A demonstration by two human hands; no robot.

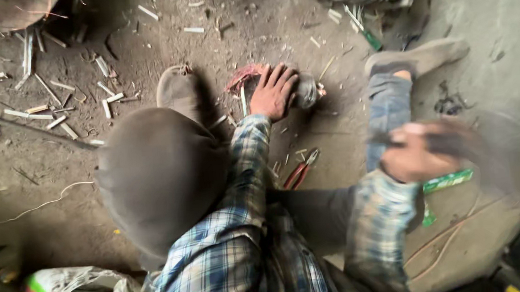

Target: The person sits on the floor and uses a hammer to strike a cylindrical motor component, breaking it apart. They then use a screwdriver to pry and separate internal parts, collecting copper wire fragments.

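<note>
Red-handled pliers [302,168] lie between the hands, left hand [274,90] pressing a coil [243,76].

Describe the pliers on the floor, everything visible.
The pliers have red handles, grips that look plastic-coated, and dark metal jaws standing slightly open. They lie flat on the dusty ground, jaws pointing up and to the right in the head view, between the person's legs. No hand touches them: the left hand presses a dark object farther up, and the blurred right hand is off to the right.

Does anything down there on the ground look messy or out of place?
Yes. Pale cut strips lie scattered over the dirt floor, and red-handled pliers lie loose by the person's leg. The right hand is blurred.
</note>
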